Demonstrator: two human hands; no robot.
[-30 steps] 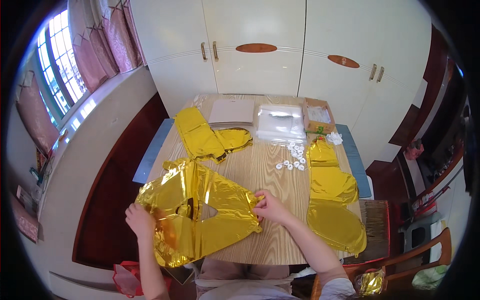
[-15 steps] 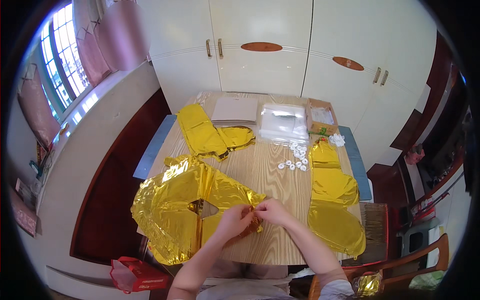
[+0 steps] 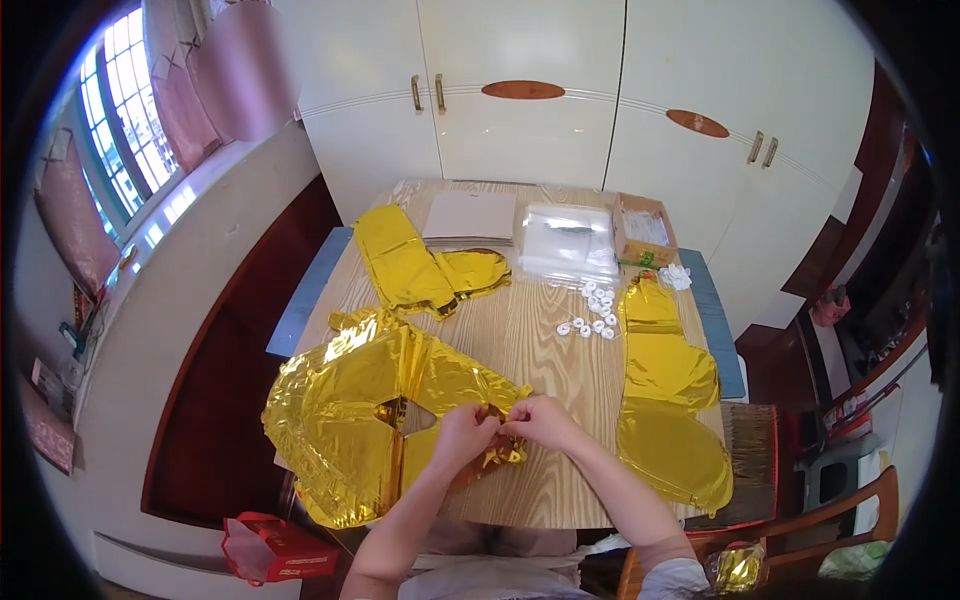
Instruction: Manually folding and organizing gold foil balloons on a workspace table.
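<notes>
Looks like room in home; pink draped curtains (image 3: pixel 178 110) beside barred window (image 3: pixel 135 105); tall white cabinets (image 3: pixel 520 45) with metal handles (image 3: pixel 440 93); wood-grain table (image 3: pixel 570 400); wooden chair (image 3: pixel 884 497)

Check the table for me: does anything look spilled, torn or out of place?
Nothing looks plainly spilled or torn. Two untidy spots: the large gold foil piece seems to overhang the left edge of the table, and the small white rings lie loose in an uneven cluster.

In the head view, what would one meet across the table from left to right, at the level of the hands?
Large gold foil with a hole, left hand, right hand, long gold foil.
</notes>
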